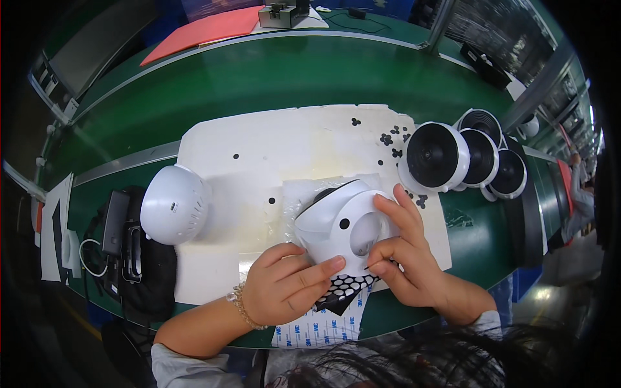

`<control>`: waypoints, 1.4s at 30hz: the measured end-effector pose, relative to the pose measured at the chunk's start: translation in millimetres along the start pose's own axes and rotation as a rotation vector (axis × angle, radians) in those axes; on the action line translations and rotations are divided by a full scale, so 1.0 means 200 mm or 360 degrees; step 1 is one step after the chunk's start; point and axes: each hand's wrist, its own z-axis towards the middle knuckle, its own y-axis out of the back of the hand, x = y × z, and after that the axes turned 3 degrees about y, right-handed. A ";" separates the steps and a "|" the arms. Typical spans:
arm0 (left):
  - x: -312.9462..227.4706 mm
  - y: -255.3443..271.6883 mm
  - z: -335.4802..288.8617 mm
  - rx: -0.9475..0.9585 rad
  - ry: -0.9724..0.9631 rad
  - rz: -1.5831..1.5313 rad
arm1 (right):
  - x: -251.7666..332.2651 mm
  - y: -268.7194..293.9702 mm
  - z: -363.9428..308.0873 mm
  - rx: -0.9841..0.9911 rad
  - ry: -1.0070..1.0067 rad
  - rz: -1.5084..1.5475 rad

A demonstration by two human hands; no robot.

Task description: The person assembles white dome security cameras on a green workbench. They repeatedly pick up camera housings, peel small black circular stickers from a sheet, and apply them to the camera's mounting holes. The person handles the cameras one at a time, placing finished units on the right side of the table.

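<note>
A white rounded housing [317,223] with a dark face lies tilted on clear bubble wrap [291,194] before me. Its ring-shaped base faces up and carries one round black pad [344,224]. My left hand [288,284] steadies the housing at its near left side, the index fingertip pressed on the ring. At the ring's near right edge my right hand [409,262] pinches a small black piece, seen edge-on, between thumb and index finger; the other fingers lie against the ring's far right. Under both hands is a black sheet [349,288] with rows of pale round spots.
Another white housing [174,205] stands left. Several black-faced units [435,157] cluster at right. Loose black pads [386,139] dot the white board [259,136]. A printed backing sheet [317,330] lies at the near edge. Black devices and a cable [116,223] sit far left.
</note>
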 end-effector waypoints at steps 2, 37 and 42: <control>0.00 0.00 0.00 -0.0019 0.0005 0.0030 | 0.01 -0.01 0.00 -0.0008 -0.0012 0.0035; 0.00 0.00 0.00 -0.0105 -0.0040 0.0067 | -0.01 -0.02 -0.09 -0.0424 -0.0161 0.0086; 0.00 -0.01 0.00 -0.0133 -0.0037 0.0041 | -0.04 -0.03 -0.10 -0.0448 -0.0275 0.0250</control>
